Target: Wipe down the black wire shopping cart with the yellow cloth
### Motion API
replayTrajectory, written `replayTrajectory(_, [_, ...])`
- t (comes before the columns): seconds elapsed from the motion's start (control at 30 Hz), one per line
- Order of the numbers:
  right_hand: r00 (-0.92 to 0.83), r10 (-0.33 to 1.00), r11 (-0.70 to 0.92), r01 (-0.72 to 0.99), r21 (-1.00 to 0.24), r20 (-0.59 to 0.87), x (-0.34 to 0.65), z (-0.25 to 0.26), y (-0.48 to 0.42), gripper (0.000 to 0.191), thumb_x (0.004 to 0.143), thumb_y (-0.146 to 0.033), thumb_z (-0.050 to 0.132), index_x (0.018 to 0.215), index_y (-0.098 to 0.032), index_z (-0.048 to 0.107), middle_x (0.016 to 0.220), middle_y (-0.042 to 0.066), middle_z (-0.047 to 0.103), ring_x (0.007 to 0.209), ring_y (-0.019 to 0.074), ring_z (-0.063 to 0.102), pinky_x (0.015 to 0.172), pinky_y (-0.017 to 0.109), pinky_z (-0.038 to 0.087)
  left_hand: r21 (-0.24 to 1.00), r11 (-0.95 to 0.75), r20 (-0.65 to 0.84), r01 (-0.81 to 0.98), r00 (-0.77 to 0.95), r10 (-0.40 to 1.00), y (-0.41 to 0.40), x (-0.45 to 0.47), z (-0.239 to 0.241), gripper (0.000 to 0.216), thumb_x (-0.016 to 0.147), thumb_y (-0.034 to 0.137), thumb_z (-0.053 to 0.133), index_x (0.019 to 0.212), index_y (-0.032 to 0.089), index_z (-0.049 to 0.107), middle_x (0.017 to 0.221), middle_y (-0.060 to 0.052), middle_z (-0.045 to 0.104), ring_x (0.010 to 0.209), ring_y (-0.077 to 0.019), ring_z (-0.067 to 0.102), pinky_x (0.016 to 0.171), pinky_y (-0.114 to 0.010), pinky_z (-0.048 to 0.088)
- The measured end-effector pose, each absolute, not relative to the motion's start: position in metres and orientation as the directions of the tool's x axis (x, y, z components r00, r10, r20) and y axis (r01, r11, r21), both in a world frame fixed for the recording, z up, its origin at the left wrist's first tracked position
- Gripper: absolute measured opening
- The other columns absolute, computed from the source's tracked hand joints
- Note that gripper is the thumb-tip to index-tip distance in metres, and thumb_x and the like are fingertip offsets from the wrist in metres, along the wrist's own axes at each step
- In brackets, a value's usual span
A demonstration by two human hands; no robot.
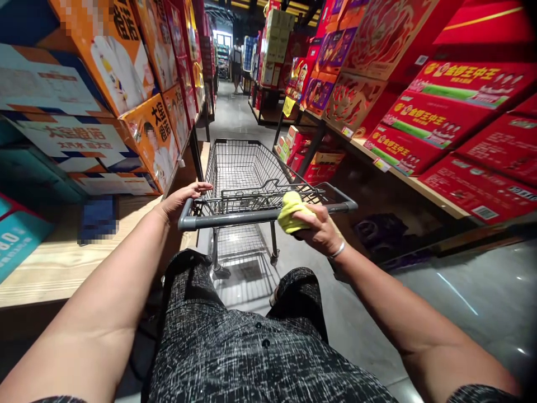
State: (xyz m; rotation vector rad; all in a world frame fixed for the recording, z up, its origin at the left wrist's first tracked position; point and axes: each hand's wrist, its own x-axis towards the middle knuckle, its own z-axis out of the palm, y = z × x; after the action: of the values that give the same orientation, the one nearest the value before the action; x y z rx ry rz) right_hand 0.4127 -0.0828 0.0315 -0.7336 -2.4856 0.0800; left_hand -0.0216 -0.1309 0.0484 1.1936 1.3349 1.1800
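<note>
A grey wire shopping cart (241, 162) stands in front of me, its basket holding nothing that I can see. My left hand (184, 197) grips the cart at the left end of its handle frame, fingers lying over the side bar. In my right hand (319, 226) is a bunched yellow-green cloth (292, 214), pressed against the right part of the grey push handle (230, 219). The fingers close round the cloth and hide part of the bar.
Orange drink cartons (151, 134) are stacked on a wooden shelf (104, 252) close at left. Red boxes (436, 123) fill the shelf (419, 187) at right. A person (236, 64) stands far down the aisle, whose grey floor (235, 106) runs ahead beyond the cart.
</note>
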Motion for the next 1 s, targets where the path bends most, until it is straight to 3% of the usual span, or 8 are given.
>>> replayTrajectory(0.2, [-0.470, 0.753, 0.623, 0.736, -0.266, 0.461, 0.507, 0.046, -0.063, 0.016, 0.083, -0.033, 0.067, 0.068, -0.029, 0.069, 0.109, 0.013, 0.072, 0.123, 0.0360, 0.059, 0.110, 0.056, 0.046, 0.991, 0.091, -0.087, 0.097, -0.046, 0.995, -0.130, -0.020, 0.052, 0.058, 0.055, 0.038, 0.070, 0.111, 0.021, 0.072, 0.139, -0.013, 0.066, 0.124, -0.0379, 0.058, 0.096, -0.045, 0.055])
replayTrajectory(0.4, [-0.452, 0.668, 0.665, 0.720, -0.200, 0.591, 0.523, 0.046, -0.063, 0.018, 0.080, -0.033, 0.072, 0.062, -0.031, 0.069, 0.116, 0.014, 0.072, 0.122, 0.0383, 0.057, 0.107, 0.055, 0.044, 0.950, 0.122, -0.088, 0.289, -0.128, 0.988, -0.128, -0.029, 0.065, 0.066, 0.057, 0.037, 0.076, 0.121, 0.024, 0.069, 0.136, -0.012, 0.066, 0.123, -0.0373, 0.060, 0.107, -0.050, 0.049])
replayTrajectory(0.57, [-0.560, 0.513, 0.804, 0.579, -0.135, 0.650, 0.450, 0.045, -0.085, 0.018, 0.088, -0.031, 0.066, 0.073, -0.030, 0.075, 0.117, 0.008, 0.073, 0.113, 0.0301, 0.063, 0.102, 0.053, 0.049, 0.645, -0.004, 0.198, 0.764, -0.161, 0.967, -0.143, -0.004, 0.097, 0.056, 0.069, 0.046, 0.082, 0.118, 0.023, 0.070, 0.132, -0.011, 0.065, 0.135, -0.0422, 0.051, 0.120, -0.052, 0.034])
replayTrajectory(0.63, [-0.618, 0.410, 0.867, 0.492, -0.077, 0.670, 0.412, 0.048, -0.095, 0.016, 0.090, -0.028, 0.065, 0.079, -0.030, 0.077, 0.120, 0.006, 0.073, 0.110, 0.0258, 0.063, 0.101, 0.049, 0.051, 0.556, -0.022, 0.193, 0.831, -0.104, 0.976, -0.158, 0.033, 0.109, 0.046, 0.084, 0.054, 0.070, 0.118, 0.023, 0.071, 0.129, -0.012, 0.068, 0.130, -0.0434, 0.056, 0.117, -0.055, 0.036])
replayTrajectory(0.73, [-0.711, 0.230, 0.941, 0.337, 0.035, 0.665, 0.366, 0.057, -0.105, 0.014, 0.092, -0.024, 0.066, 0.090, -0.031, 0.078, 0.126, 0.005, 0.071, 0.108, 0.0216, 0.063, 0.097, 0.042, 0.052, 0.513, -0.074, 0.195, 0.855, -0.032, 0.980, -0.184, 0.101, 0.117, 0.056, 0.097, 0.064, 0.049, 0.128, 0.021, 0.068, 0.129, -0.013, 0.069, 0.123, -0.0394, 0.062, 0.108, -0.052, 0.043])
replayTrajectory(0.8, [-0.752, 0.146, 0.960, 0.265, 0.091, 0.643, 0.353, 0.064, -0.106, 0.014, 0.093, -0.023, 0.066, 0.094, -0.030, 0.078, 0.128, 0.005, 0.069, 0.106, 0.0213, 0.061, 0.093, 0.040, 0.053, 0.373, -0.114, 0.144, 0.921, 0.064, 0.987, -0.197, 0.136, 0.113, 0.064, 0.103, 0.064, 0.033, 0.143, 0.020, 0.058, 0.133, -0.013, 0.069, 0.121, -0.0351, 0.063, 0.104, -0.049, 0.044])
replayTrajectory(0.9, [-0.799, 0.135, 0.961, 0.250, 0.120, 0.587, 0.365, 0.076, -0.098, 0.012, 0.092, -0.022, 0.066, 0.091, -0.028, 0.077, 0.130, 0.005, 0.068, 0.102, 0.0220, 0.060, 0.087, 0.040, 0.054, 0.135, -0.128, 0.176, 0.983, 0.103, 0.979, -0.202, 0.153, 0.099, 0.070, 0.104, 0.063, 0.032, 0.150, 0.015, 0.051, 0.131, -0.018, 0.070, 0.117, -0.0363, 0.063, 0.100, -0.051, 0.044])
replayTrajectory(1.0, [-0.829, 0.214, 0.947, 0.305, 0.097, 0.517, 0.408, 0.089, -0.084, 0.009, 0.086, -0.020, 0.069, 0.086, -0.026, 0.076, 0.129, 0.006, 0.068, 0.102, 0.0236, 0.062, 0.085, 0.040, 0.053, 0.032, -0.210, 0.275, 0.977, 0.193, 0.942, -0.197, 0.141, 0.083, 0.068, 0.102, 0.063, 0.038, 0.141, 0.013, 0.060, 0.121, -0.017, 0.072, 0.110, -0.0357, 0.065, 0.094, -0.050, 0.044])
